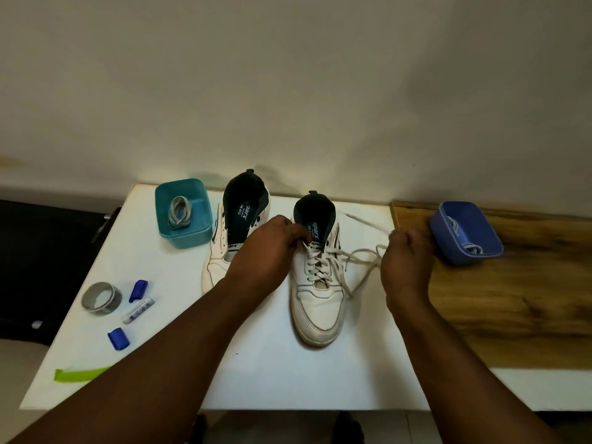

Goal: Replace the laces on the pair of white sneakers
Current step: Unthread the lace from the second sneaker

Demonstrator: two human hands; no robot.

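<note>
Far left on the white tabletop (262,373): tape roll (101,298), marker (137,310), blue caps, out of the way. Behind, teal tub (183,213) keeping a grey lace (180,212) within reach. Unlaced sneaker (235,225) parked beside. Left hand (272,241) curled at the laced sneaker (317,283) collar, likely steadying. Right hand (407,254) fisted on its loose lace (362,254), drawn sideways. Blue tub (466,232) far right.

White table (262,373) bears two sneakers (317,299); left of them teal tub (183,216), tape (101,298), marker (138,310).
</note>
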